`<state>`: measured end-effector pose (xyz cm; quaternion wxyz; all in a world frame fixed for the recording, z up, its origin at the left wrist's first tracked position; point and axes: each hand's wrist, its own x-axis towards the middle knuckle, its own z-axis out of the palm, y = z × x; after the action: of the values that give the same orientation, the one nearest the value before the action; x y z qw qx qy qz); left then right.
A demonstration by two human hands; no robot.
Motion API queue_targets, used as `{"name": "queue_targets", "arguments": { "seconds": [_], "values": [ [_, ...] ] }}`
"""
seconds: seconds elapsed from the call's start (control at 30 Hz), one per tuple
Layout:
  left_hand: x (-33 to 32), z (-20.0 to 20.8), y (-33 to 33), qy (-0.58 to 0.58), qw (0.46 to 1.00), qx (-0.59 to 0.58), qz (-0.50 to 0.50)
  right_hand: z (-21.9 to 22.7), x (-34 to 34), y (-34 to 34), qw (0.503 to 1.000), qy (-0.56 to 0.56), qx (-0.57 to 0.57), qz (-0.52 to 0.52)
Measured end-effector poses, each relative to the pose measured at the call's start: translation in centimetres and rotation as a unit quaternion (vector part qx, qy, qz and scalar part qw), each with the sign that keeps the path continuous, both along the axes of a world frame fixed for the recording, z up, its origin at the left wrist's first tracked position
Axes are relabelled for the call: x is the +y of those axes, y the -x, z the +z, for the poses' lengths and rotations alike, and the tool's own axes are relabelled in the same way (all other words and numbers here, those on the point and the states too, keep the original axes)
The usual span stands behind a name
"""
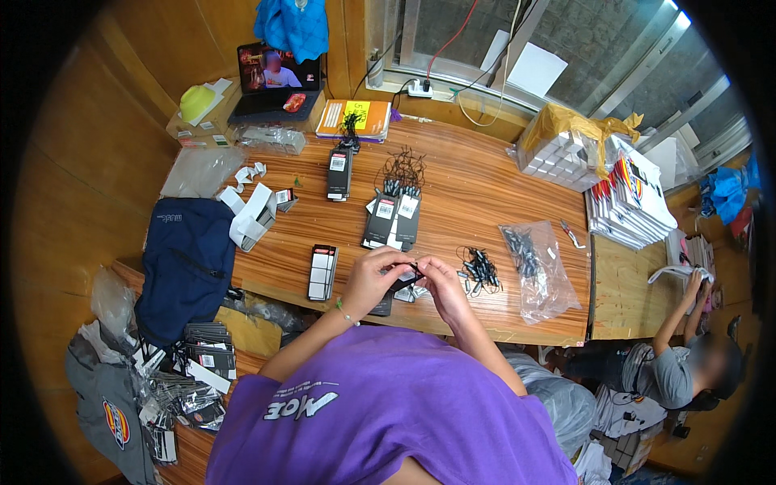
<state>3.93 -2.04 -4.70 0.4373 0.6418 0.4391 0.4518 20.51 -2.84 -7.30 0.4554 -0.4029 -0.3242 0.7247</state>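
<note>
At the table's near edge, my left hand (374, 279) and my right hand (441, 284) meet with fingertips pinched. Between them is a small black hang tag (402, 280) with a thin black cord (415, 269). My left fingers grip the tag, and my right fingers pinch the cord; the fingers partly hide both. Just beyond lie stacks of dark hang tags (378, 226), with looped black strings (402, 171) fanned out above them. Left of my left hand sits another stack of tags (322, 273). A heap of loose black cords (480, 271) lies right of my right hand.
A clear plastic bag of cords (539, 271) and small scissors (572, 234) lie to the right. Farther right are stacked white packs (634, 202) and a co-worker (679, 372) handling white material. A navy bag (184, 263), a laptop (279, 77) and notebooks (353, 121) are left.
</note>
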Motion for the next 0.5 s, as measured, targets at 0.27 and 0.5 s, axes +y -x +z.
{"name": "queue_targets", "arguments": {
  "seconds": [0.27,0.5],
  "values": [
    [0.1,0.2,1.0,-0.010,0.983,0.049,-0.179,-0.1,0.1,-1.4,0.982,0.097,0.150,0.058],
    [-0.6,-1.4,1.1,0.020,0.985,0.065,-0.161,3.7,1.4,-2.6,0.991,-0.084,0.034,-0.095]
  ]
}}
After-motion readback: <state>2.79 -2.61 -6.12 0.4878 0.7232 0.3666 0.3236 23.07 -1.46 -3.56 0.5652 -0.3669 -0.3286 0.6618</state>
